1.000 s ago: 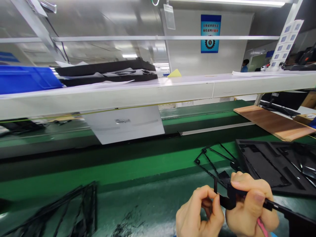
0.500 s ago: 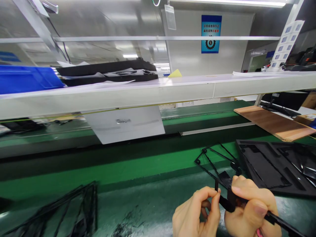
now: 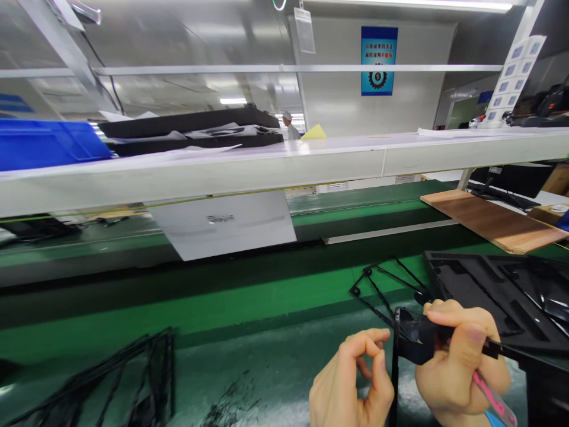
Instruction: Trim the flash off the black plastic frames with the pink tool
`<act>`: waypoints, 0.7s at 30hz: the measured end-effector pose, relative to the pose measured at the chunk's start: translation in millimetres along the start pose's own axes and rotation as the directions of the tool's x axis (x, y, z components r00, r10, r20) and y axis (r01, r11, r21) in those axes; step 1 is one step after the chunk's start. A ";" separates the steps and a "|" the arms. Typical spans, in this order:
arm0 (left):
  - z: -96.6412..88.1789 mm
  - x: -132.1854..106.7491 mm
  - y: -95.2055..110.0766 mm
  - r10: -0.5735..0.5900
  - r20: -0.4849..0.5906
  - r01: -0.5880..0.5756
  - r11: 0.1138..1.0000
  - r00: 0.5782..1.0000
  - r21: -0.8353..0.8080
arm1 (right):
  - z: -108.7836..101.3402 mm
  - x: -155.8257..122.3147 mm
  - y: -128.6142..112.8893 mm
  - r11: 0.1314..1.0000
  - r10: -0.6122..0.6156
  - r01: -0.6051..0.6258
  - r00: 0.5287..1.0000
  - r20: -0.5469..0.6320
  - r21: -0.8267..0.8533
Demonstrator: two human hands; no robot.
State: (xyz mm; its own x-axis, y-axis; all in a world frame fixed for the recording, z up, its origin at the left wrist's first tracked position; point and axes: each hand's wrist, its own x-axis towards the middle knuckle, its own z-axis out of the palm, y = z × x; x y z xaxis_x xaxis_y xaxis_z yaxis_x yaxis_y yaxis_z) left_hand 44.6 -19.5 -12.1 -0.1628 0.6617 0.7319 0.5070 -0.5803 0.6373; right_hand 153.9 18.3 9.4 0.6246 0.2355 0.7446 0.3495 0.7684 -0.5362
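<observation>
Single view from the wearer's head, facing forward and somewhat down over the green workbench [image 3: 267, 296], lens slightly above the white shelf [image 3: 249, 175], left hand [image 3: 349, 385] and right hand [image 3: 464, 359] close at bottom right, blue gear poster [image 3: 379, 60] far behind.

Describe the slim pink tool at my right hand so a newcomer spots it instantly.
Below the long white shelf lies a glossy green work surface. Go to its bottom right, where the slim pink tool sticks out of your right hand. Its pink colour sets it apart from that hand's thin black frame.
</observation>
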 end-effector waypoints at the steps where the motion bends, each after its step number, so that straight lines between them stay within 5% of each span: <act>1: 0.6 -0.4 0.3 -0.009 -0.017 0.009 1.000 1.000 -0.006 | 0.1 1.0 0.3 1.000 0.020 -0.020 1.000 0.013 -0.001; 7: 6.5 -6.1 0.6 -0.008 -0.047 -0.002 0.978 0.999 -0.206 | 0.5 0.0 3.8 0.995 0.078 -0.084 0.990 0.118 0.050; 10: 5.3 -6.9 1.0 -0.136 0.068 0.151 0.916 0.988 -0.371 | -2.0 -1.4 5.4 0.996 0.086 -0.089 0.989 0.124 0.016; 12: 1.2 -3.8 1.0 -0.287 0.227 0.363 0.804 0.930 -0.470 | -3.8 -1.0 6.7 0.997 0.074 -0.070 0.991 0.113 -0.033; 14: -4.9 2.0 0.4 -0.392 0.403 0.559 0.651 0.827 -0.514 | -4.3 0.6 8.0 0.996 0.062 -0.056 0.995 0.083 -0.071; 17: -13.5 11.5 -2.5 -0.406 0.573 0.695 0.527 0.712 -0.489 | -3.5 3.8 9.5 0.997 0.054 -0.051 0.997 0.047 -0.063; 19: -16.9 15.3 -6.5 -0.384 0.584 0.682 0.563 0.715 -0.466 | -3.8 4.8 11.1 0.999 0.037 -0.035 0.998 0.056 -0.039; 21: -18.1 16.2 -12.5 -0.354 0.510 0.590 0.680 0.784 -0.435 | -6.5 3.9 13.9 0.999 0.001 0.003 0.995 0.101 -0.040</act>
State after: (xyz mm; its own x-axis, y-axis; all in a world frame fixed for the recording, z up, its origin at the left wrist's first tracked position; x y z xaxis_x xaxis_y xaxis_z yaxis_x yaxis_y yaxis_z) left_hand 20.3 -10.1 -3.8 0.1244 0.9663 0.2254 -0.1191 -0.2110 0.9702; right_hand 165.7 26.0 2.2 0.5511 0.2952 0.7805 0.3793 0.7445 -0.5494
